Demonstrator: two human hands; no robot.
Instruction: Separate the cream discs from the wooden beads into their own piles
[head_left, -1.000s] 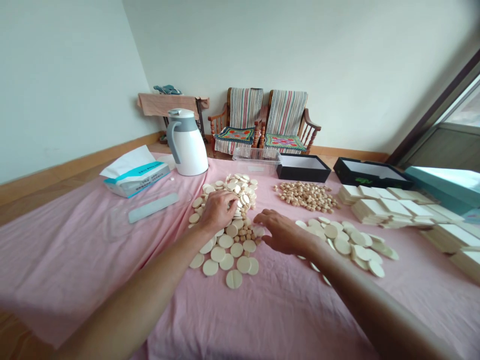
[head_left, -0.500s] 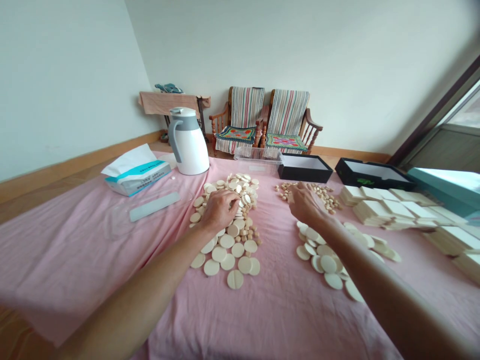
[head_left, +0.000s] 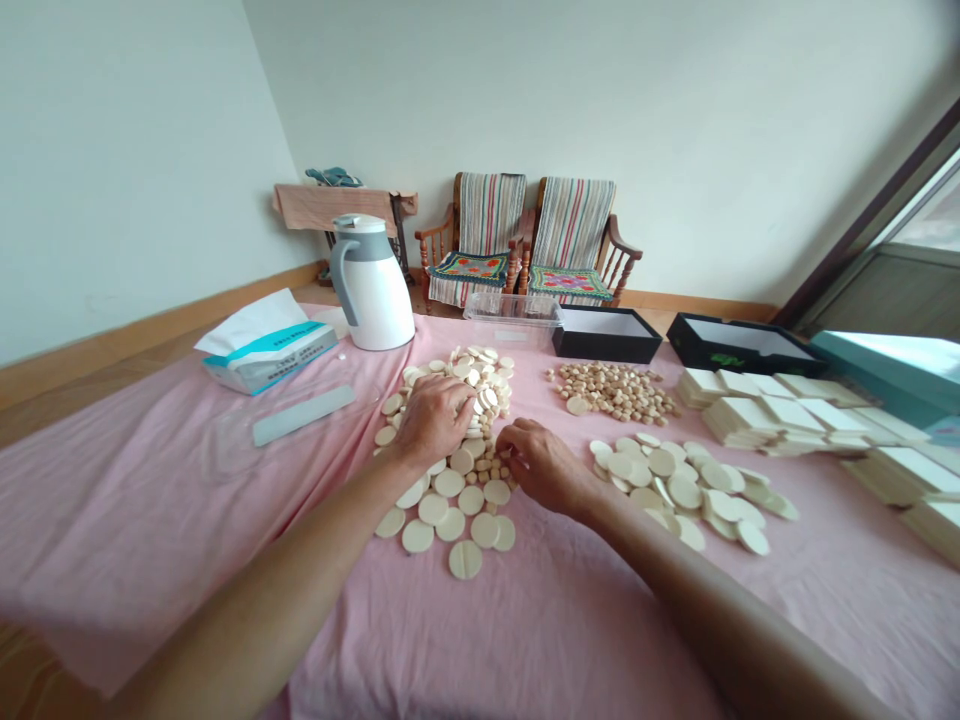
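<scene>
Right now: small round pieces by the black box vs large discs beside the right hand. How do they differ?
The small round pieces are far smaller than the large discs. The small round pieces are darker tan, the large discs paler cream. The small round pieces sit in a tight cluster, the large discs spread looser, some overlapping. Both are round and lie on the pink cloth.
</scene>
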